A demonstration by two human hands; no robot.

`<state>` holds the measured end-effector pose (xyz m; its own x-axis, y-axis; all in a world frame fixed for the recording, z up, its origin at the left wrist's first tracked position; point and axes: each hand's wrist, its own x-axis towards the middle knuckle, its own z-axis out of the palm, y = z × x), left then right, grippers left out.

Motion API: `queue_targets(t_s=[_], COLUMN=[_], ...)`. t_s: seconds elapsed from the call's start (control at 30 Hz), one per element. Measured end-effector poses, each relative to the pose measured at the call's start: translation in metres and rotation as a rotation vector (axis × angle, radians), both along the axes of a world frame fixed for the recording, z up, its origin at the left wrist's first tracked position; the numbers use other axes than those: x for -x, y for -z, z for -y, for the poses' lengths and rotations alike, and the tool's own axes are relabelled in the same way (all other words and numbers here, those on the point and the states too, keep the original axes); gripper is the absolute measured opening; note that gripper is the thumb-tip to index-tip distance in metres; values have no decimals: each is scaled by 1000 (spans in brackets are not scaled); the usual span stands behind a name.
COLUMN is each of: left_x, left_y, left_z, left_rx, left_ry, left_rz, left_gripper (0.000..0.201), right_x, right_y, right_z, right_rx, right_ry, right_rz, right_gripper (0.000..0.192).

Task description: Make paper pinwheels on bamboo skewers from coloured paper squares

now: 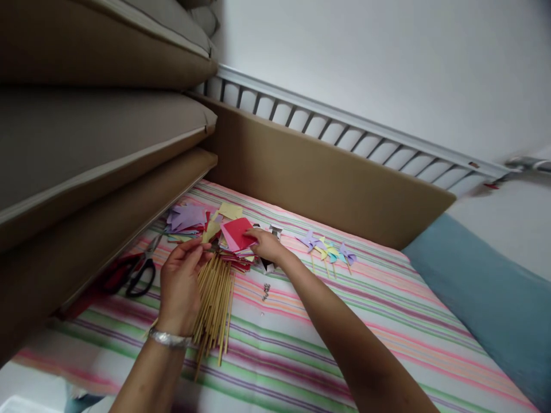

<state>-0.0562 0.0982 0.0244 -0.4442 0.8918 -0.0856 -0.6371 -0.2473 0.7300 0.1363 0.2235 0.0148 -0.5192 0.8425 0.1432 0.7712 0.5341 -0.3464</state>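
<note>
My left hand (181,281), with a silver bracelet at the wrist, is closed, its fingertips pinched at a folded piece of yellow paper (210,231). Beside it, my right hand (267,245) grips the right edge of a red paper square (239,232) above a stack of coloured paper squares (241,263). Under and beside my left hand lies a bundle of thin wooden sticks (215,310). Farther back are purple cut papers (186,218) and a yellow paper square (231,210). A dark box-like item behind my right hand is partly hidden.
Scissors with black handles (142,272) lie at the left. Several finished paper pinwheels (328,251) rest to the right. Small metal pieces (266,291) lie on the striped cloth (275,355). Stacked cushions (107,143) rise at the left; a brown board (327,172) stands behind.
</note>
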Motion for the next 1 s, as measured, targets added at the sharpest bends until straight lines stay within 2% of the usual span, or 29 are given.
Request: queue_targets(t_s=[0.3, 0.6, 0.8, 1.0], left_x=[4, 3, 2, 1], left_y=[-2, -3, -4, 0], left_z=[1, 4, 2, 1], left_rx=[15, 22, 21, 33], left_ry=[23, 44, 47, 65], left_rz=[-1, 25, 22, 4], left_gripper=[20, 20, 19, 21], right_x=[0, -3, -2, 4], right_y=[0, -9, -4, 2], right_z=[0, 1, -2, -1], right_rx=[35, 102, 62, -10], right_ry=[2, -21, -9, 17], right_rz=[-10, -1, -6, -63], right_gripper=[36, 38, 41, 24])
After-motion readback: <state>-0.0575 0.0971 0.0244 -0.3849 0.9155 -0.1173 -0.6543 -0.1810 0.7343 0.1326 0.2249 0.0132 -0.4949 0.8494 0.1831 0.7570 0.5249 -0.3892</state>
